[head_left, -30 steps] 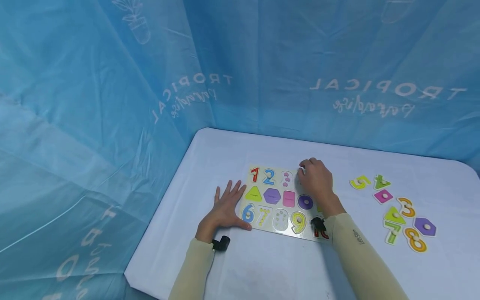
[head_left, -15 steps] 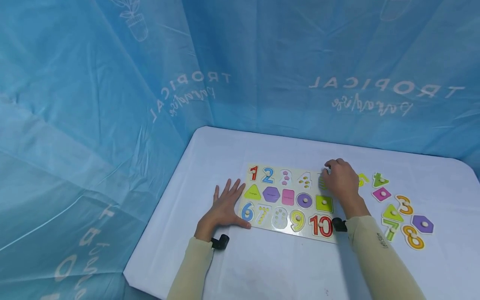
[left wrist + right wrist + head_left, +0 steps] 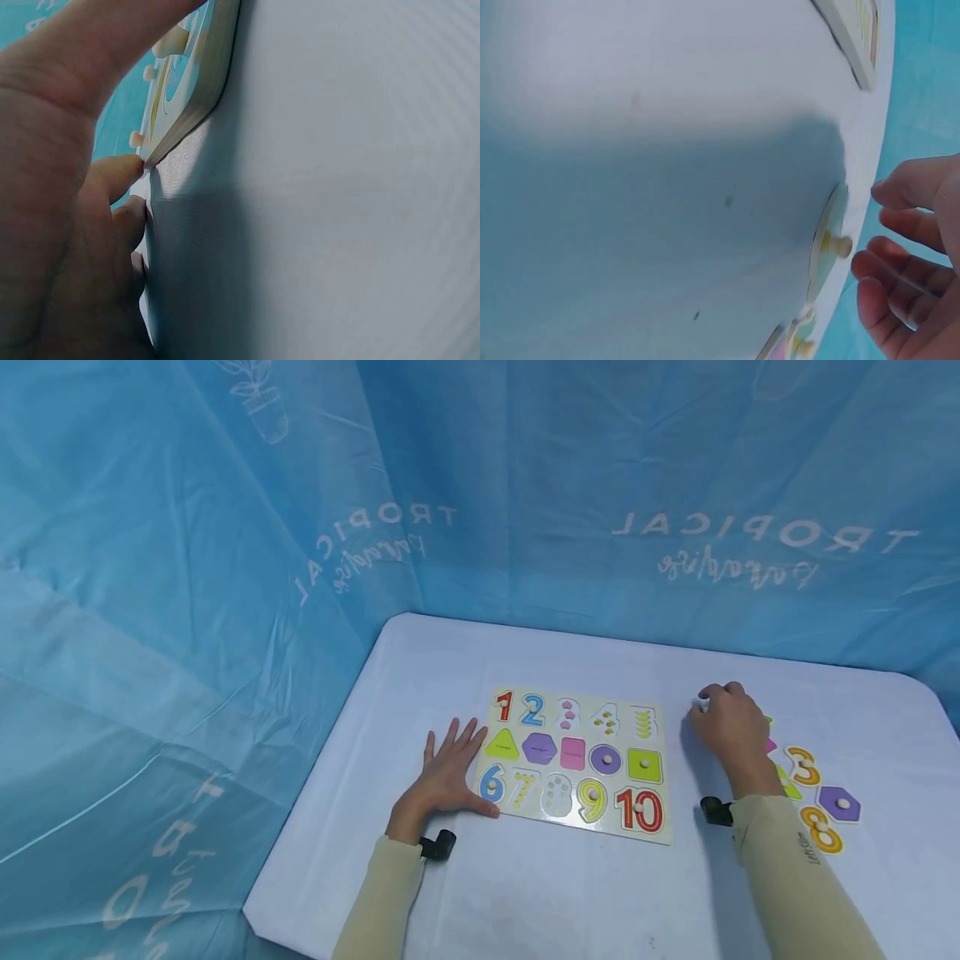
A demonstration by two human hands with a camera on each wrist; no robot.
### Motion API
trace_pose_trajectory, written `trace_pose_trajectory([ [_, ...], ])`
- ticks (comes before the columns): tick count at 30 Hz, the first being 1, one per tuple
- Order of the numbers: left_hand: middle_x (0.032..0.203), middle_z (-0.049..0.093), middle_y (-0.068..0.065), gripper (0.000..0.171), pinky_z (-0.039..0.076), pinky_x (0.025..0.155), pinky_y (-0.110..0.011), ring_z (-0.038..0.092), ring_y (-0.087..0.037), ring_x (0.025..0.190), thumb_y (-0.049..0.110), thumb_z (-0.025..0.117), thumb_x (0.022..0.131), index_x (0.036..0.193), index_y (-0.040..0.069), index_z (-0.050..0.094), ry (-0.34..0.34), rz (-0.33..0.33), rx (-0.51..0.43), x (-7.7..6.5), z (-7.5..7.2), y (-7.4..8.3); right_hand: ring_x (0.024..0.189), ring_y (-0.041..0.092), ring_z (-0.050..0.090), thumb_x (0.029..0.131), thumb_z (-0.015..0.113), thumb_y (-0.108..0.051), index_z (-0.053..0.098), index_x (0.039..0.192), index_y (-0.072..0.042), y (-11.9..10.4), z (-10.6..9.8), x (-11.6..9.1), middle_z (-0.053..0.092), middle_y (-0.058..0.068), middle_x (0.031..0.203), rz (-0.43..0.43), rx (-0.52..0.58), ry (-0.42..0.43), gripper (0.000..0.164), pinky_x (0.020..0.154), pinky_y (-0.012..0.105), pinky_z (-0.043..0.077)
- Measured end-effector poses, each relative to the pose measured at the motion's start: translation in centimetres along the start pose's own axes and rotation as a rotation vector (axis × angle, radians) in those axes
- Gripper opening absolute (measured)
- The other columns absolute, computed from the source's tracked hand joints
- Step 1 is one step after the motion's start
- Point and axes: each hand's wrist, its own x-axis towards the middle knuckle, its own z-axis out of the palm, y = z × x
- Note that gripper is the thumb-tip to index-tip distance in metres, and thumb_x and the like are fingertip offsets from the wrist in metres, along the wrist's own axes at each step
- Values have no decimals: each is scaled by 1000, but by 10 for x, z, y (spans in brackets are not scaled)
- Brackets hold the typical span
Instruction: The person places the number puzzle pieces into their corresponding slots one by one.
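A number-and-shape peg puzzle board (image 3: 606,827) lies flat on the white table in the head view. My left hand (image 3: 446,777) is spread at its left edge, fingers straight, thumb at the lower left corner. The left wrist view shows the thumb along the board's side. To the right of the board, my right hand (image 3: 729,727) hovers with nothing in its loosely bent fingers. In the right wrist view a knobbed piece (image 3: 825,244) lies on the table close under those fingers; in the head view the hand hides this spot. The board carries 1, 2, 6, 9, 10, circle and square pieces.
Loose pieces lie right of the board: an orange 3 (image 3: 802,766), a purple hexagon (image 3: 840,804), an orange 8 (image 3: 821,829) and a green triangle (image 3: 788,785) partly behind the right arm. A blue printed curtain (image 3: 570,585) hangs behind and left of the table.
My right hand has moved right, from above the board's top right part to over the loose pieces, uncovering the 4 and 5 recesses. The left hand has stayed at the board's edge.
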Motion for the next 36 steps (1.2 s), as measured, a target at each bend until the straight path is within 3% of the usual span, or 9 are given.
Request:
trace_pose_trajectory([
  [8, 160, 0, 7, 137, -13, 110, -54, -13, -22, 145, 76, 77, 47, 156, 26, 12, -9, -6, -1, 1, -3, 1, 87, 43, 51, 84, 64, -11, 57, 109, 12, 15, -5, 0, 50, 29, 100, -4, -3, -39, 34, 75, 57, 46],
  [14, 161, 3, 5, 136, -11, 111, -55, -10, -23, 145, 76, 78, 47, 156, 25, 14, 40, 20, -1, 4, -4, 2, 84, 41, 50, 86, 63, -9, 58, 104, 14, 16, -9, 3, 53, 27, 95, 3, 34, -50, 29, 71, 53, 46],
  [19, 161, 2, 5, 138, -12, 110, -56, -12, -23, 145, 78, 76, 45, 156, 25, 14, 1, 6, 3, -2, 2, 1, 80, 38, 51, 85, 63, -7, 60, 102, 13, 18, -3, -2, 56, 26, 92, -3, 59, -73, 26, 67, 49, 46],
  [24, 161, 4, 5, 136, -10, 111, -56, -10, -23, 145, 77, 77, 45, 156, 25, 15, 40, 14, 10, -1, 2, 0, 76, 35, 49, 83, 62, -5, 62, 99, 11, 15, -2, -4, 57, 24, 90, -39, 85, -25, 23, 65, 48, 43],
  [36, 161, 1, 6, 137, -11, 111, -55, -11, -23, 145, 77, 76, 46, 156, 26, 13, 9, -2, 29, -2, 3, 0, 78, 33, 48, 83, 62, -5, 63, 102, 9, 1, -1, -6, 55, 20, 90, -109, 100, -46, 23, 64, 42, 42],
])
